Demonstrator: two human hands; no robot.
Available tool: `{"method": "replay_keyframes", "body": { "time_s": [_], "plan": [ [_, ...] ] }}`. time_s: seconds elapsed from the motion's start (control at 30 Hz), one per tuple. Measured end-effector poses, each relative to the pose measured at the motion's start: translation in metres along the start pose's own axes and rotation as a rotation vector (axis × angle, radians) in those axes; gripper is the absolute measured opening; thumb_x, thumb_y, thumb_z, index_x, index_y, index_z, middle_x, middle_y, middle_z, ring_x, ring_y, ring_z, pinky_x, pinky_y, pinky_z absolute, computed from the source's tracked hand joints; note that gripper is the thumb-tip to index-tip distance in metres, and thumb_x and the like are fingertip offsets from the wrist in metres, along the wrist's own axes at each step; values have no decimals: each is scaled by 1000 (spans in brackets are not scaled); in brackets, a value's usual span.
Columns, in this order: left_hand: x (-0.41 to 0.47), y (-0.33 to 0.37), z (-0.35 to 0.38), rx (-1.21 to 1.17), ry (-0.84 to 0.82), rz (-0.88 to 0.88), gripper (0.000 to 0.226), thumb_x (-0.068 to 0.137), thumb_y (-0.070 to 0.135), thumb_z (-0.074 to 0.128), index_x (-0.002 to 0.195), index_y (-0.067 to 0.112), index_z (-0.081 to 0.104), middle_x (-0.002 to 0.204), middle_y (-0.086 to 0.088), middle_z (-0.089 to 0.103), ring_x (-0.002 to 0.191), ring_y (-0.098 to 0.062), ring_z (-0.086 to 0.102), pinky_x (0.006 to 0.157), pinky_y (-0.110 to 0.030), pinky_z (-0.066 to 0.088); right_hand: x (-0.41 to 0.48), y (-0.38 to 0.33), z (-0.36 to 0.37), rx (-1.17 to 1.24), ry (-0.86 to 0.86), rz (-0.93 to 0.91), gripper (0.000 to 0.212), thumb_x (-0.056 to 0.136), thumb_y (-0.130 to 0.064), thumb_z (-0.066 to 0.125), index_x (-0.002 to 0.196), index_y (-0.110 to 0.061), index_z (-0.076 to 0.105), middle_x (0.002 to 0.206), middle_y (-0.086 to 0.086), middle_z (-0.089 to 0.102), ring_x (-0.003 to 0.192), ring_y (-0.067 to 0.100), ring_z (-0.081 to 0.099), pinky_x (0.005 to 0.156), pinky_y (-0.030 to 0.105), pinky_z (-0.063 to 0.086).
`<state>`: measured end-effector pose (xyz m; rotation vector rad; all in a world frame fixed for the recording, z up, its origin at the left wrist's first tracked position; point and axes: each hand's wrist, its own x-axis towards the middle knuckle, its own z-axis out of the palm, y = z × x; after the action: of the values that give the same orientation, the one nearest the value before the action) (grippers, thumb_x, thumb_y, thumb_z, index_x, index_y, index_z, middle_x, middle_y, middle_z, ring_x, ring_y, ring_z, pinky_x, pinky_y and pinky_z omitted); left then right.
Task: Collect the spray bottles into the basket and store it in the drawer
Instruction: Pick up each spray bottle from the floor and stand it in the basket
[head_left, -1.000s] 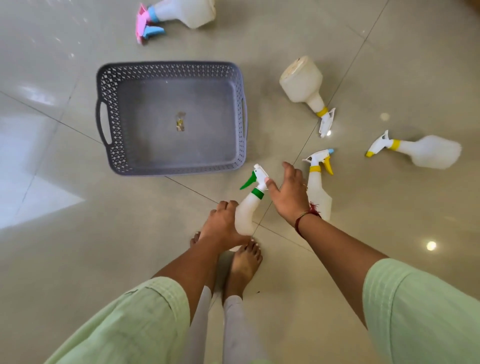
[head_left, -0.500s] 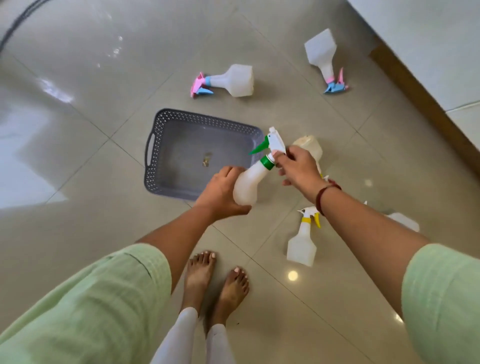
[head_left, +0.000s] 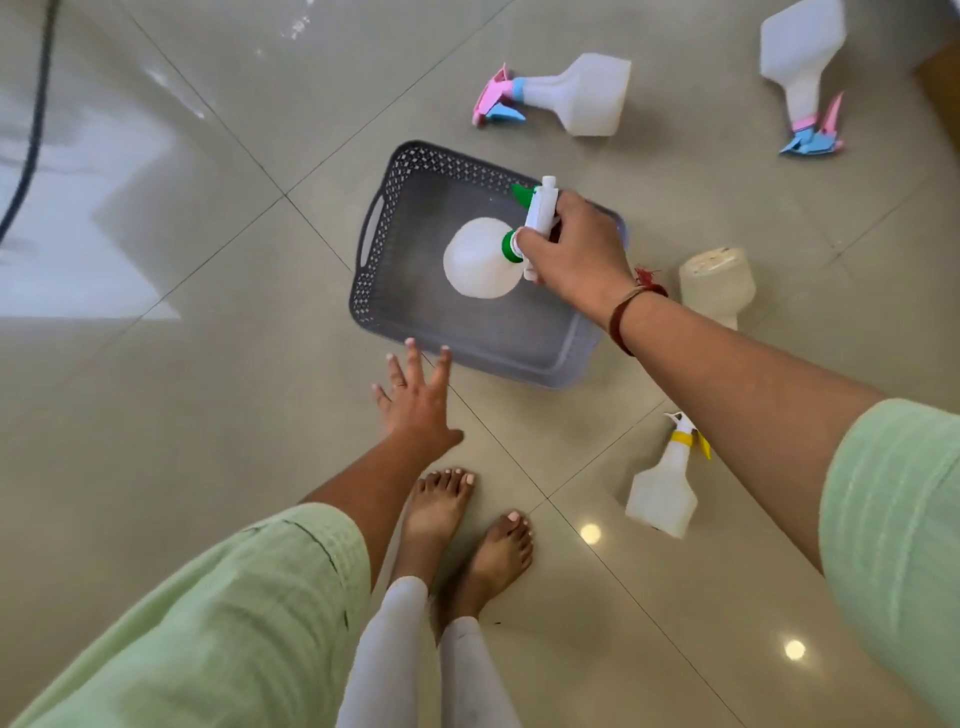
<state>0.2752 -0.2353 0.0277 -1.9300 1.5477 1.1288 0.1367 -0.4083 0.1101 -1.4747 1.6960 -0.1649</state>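
Observation:
A grey perforated basket (head_left: 374, 291) sits on the tiled floor. My right hand (head_left: 576, 249) grips the white head of the green-trigger spray bottle (head_left: 480, 258) and holds it over the basket's inside. My left hand (head_left: 418, 395) is open with fingers spread, just in front of the basket's near rim and holding nothing. Two pink-and-blue bottles lie beyond the basket, one (head_left: 566, 96) straight behind it, the other (head_left: 802, 67) at the far right. A yellow-collared bottle (head_left: 667, 486) lies by my right arm. Another white bottle (head_left: 717, 283) lies right of the basket, its neck hidden by my wrist.
My bare feet (head_left: 467, 525) stand on the floor just behind my left hand. A dark cable (head_left: 31, 119) runs along the far left. A wooden skirting edge (head_left: 943, 88) shows at the top right corner.
My left hand let go of the bottle's body and dropped low with fingers spread. My right hand carried the green-trigger bottle by its head from beside the basket to over its inside.

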Motion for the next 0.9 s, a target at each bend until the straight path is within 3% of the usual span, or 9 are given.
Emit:
{"method": "replay_keyframes", "body": {
  "time_s": [0.1,0.23,0.4,0.53,0.63,0.77,0.9],
  "plan": [
    [8,19,19,108,-34,150,117,75,45,73,145,34,-20,154,-12,-30,142,-46,-16,110,-65,12,5,0,20,181,-63,73,33,78,-25,62,109,-12,60,94,7,66,83,27,69,73,45,60],
    [27,44,29,114,-86,181,112,75,45,72,147,34,-14,156,-11,-26,142,-47,-15,109,-68,15,6,3,49,388,-123,178,28,85,-23,62,112,-16,57,93,8,66,57,16,65,58,31,58],
    [37,47,34,260,-148,199,100,78,52,64,150,25,-1,159,-17,-10,142,-48,-15,113,-64,7,-4,6,70,525,-201,250,24,88,-24,64,102,-15,48,88,6,63,58,16,62,69,36,59],
    [32,39,42,322,-187,258,100,78,51,62,150,22,-2,159,-15,-8,144,-40,-16,110,-68,-3,-14,7,82,555,-152,280,23,88,-23,65,99,-13,48,92,9,62,57,16,61,58,28,56],
    [23,32,52,351,-245,299,104,77,50,62,149,17,-6,159,-15,-8,143,-40,-18,107,-70,-6,-25,10,97,542,-128,303,25,87,-25,66,105,-14,51,105,11,64,69,22,66,59,28,55],
    [13,18,63,422,-246,348,102,81,52,55,149,12,-8,158,-16,-12,143,-41,-18,106,-69,-9,-39,13,114,527,-151,307,36,84,-26,69,113,-12,54,115,12,65,93,30,69,80,41,59],
    [5,2,65,476,-220,414,85,88,49,43,150,12,-3,159,-17,-6,145,-41,-9,107,-69,-10,-51,11,126,551,-143,296,34,81,-26,72,107,-15,53,110,12,67,93,31,69,79,41,60]
  ]
}}
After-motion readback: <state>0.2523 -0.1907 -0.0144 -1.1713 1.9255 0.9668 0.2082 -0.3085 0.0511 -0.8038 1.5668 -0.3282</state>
